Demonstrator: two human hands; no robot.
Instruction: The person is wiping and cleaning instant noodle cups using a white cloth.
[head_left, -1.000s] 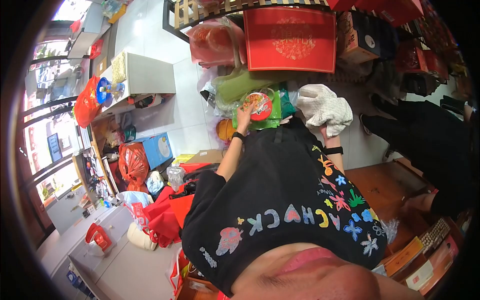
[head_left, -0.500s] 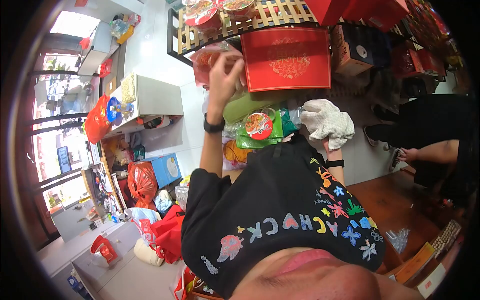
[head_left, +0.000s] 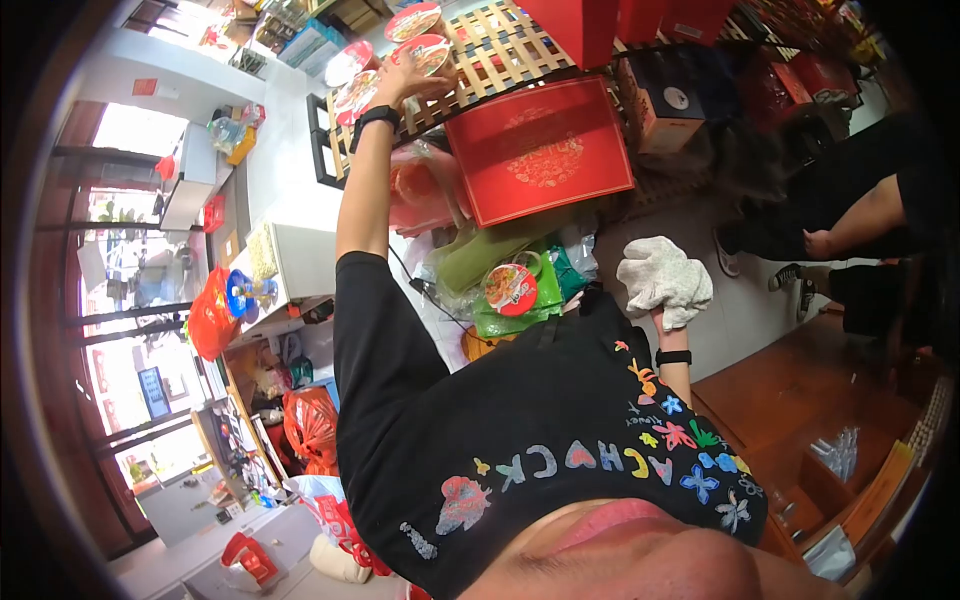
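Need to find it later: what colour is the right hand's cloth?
The cloth is white; head view.

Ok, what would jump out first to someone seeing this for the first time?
The raised left hand at the top, touching a noodle bowl on a slatted shelf. Just below leans a big red box, and a bunched white cloth is held up at centre right.

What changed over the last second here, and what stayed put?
The left hand left the lower noodle bowl on the green bag and rose to the wooden slatted shelf. It now touches the shelf noodle bowl; a firm grip cannot be told. Unchanged: the right hand holds the white cloth, and the lower noodle bowl lies on the bag.
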